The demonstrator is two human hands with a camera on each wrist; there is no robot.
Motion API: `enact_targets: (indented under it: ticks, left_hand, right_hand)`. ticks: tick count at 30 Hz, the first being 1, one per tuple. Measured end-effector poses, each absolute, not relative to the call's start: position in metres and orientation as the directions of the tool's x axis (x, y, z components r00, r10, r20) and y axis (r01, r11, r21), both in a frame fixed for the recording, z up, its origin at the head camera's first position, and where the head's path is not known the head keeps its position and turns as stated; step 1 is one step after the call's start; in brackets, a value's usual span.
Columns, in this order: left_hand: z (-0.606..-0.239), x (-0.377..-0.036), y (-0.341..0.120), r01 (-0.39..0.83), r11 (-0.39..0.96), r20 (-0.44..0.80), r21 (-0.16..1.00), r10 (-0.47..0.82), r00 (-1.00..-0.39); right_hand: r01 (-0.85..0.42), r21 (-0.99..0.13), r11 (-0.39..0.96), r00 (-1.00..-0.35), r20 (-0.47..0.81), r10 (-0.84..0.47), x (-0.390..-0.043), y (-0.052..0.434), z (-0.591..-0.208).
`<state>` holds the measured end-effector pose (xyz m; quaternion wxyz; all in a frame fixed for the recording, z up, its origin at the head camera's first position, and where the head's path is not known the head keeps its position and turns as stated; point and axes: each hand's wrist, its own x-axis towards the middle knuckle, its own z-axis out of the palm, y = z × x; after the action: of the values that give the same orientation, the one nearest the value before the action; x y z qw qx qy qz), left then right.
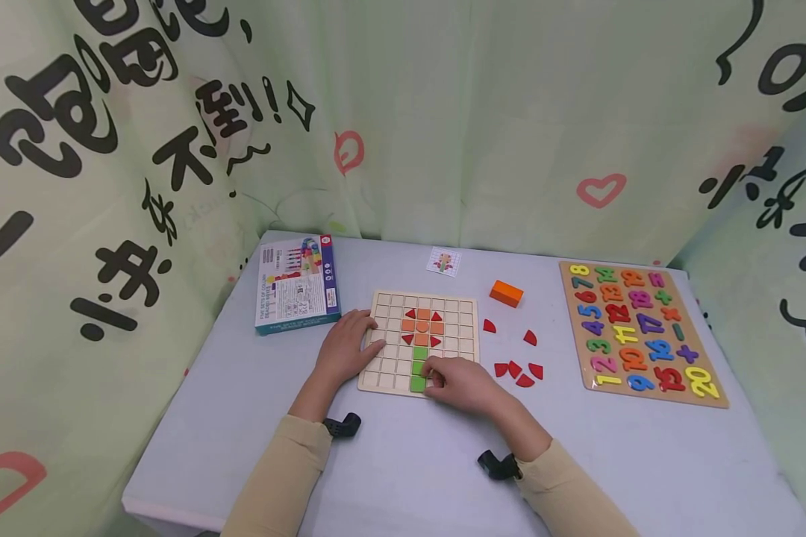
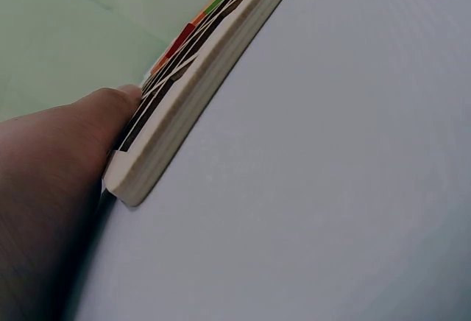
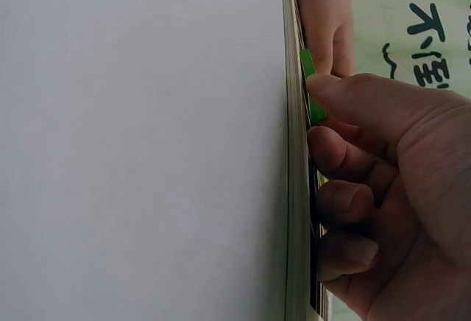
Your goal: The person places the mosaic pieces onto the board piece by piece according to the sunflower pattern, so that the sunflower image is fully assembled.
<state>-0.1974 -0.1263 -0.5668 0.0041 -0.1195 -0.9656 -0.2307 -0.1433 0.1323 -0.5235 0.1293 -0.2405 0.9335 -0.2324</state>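
A wooden grid board [image 1: 384,365] lies on the table, holding orange squares, red triangular pieces and a column of green squares. My left hand [image 1: 342,347] rests on the board's left edge, fingers extended. The left wrist view shows its thumb [image 2: 118,104] at the board's corner. At the board's near edge, my right hand [image 1: 466,384] has its thumb and index finger at the lowest green square tile [image 1: 418,384]. Up close, that green tile [image 3: 315,104] sits between thumb and index; the other fingers are curled over the board.
Several red quarter-round pieces [image 1: 525,380] lie right of the board. An orange block [image 1: 507,293] and a small pattern card [image 1: 444,261] lie behind them. A number puzzle board [image 1: 587,365] is at the right, a boxed set [image 1: 298,287] at the back left.
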Motion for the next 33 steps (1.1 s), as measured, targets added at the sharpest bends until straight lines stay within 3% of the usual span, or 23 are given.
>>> enact_targets:
  ticks: [33]
  left_hand:
    - [-0.5679, -0.198, -0.1268, 0.224, 0.862, 0.052, 0.454, 0.225, -0.973]
  right_hand:
    - [-0.394, -0.471, 0.789, -0.86, -0.113, -0.497, -0.1401, 0.1295, -0.524]
